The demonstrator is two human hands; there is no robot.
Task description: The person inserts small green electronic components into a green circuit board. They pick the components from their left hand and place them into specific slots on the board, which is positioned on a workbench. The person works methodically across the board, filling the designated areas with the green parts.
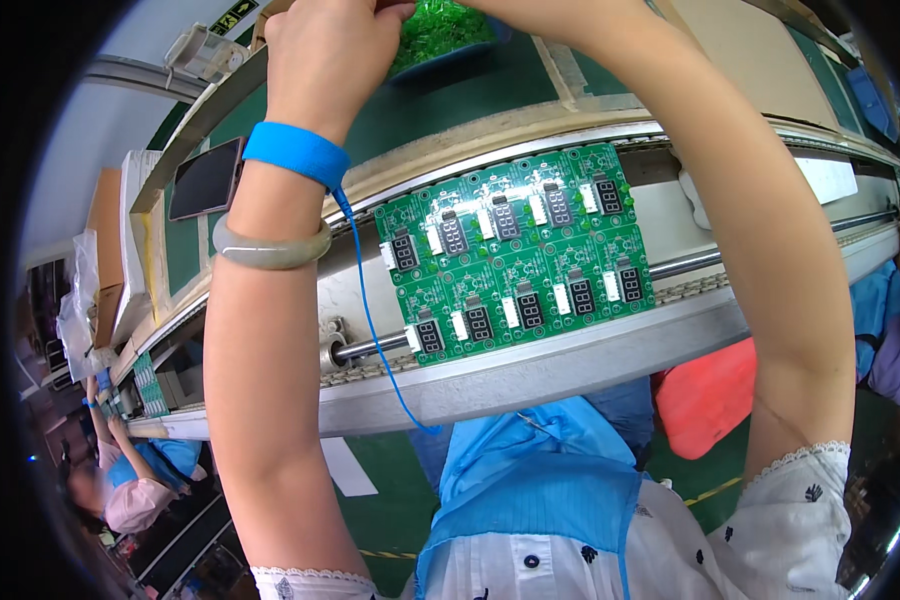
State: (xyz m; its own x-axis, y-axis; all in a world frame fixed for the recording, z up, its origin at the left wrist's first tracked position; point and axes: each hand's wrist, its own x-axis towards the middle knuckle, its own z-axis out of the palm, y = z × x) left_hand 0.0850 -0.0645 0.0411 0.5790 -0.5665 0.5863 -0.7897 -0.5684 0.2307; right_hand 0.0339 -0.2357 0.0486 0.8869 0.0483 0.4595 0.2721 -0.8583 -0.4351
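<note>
My left hand [335, 55] is at the top edge, beside a blue bin [455, 62] heaped with small green parts [440, 28]. Its fingers look bent together, but their tips run out of the picture and what they hold is hidden. A blue wrist strap [295, 152] with a thin cord and a pale bangle [272, 247] circle that arm. My right hand [510, 6] reaches in above the bin, mostly cut off by the upper edge. Below both hands lies a green circuit board panel [510, 262] with two rows of digit displays and white connectors, a few green parts near its right edge.
The panel spans a conveyor with a metal front rail [570, 350], chains and a shaft [685, 263]. A dark tablet-like device [205, 180] stands at the left. A red stool seat [705, 400] is below right. Other people work at far left and far right.
</note>
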